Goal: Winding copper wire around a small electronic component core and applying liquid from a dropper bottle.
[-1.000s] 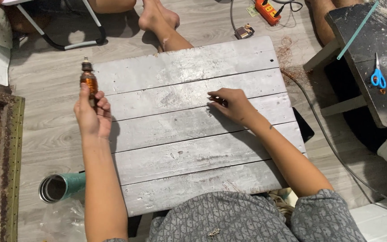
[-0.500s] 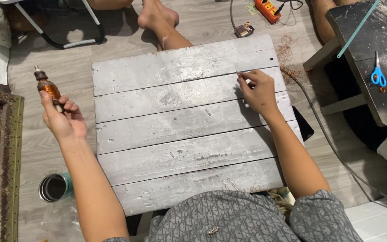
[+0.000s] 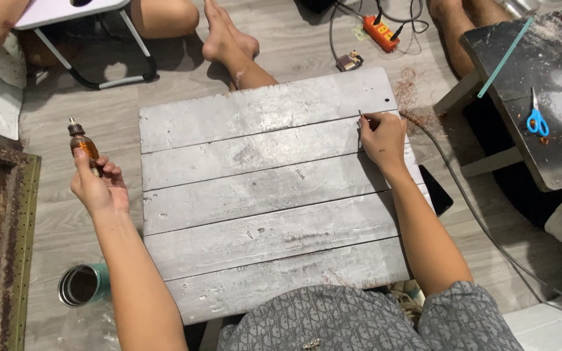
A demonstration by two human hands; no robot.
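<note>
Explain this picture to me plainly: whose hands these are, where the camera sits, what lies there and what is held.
The camera sits on a person's head and looks down at their own two bare hands. Before them lies a grey-white board of five wooden planks on a pale floor. The left hand holds a small amber-brown tool with a metal tip off the board's left edge. The right hand pinches a thin dark pin-like piece near the board's upper right. A teal metal cup stands lower left; blue-handled scissors lie on a dark bench.

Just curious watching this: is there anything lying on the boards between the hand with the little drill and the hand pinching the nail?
Nothing visible. The left hand holds the small drill off the board panel's left edge; bare planks reach the right hand.
</note>
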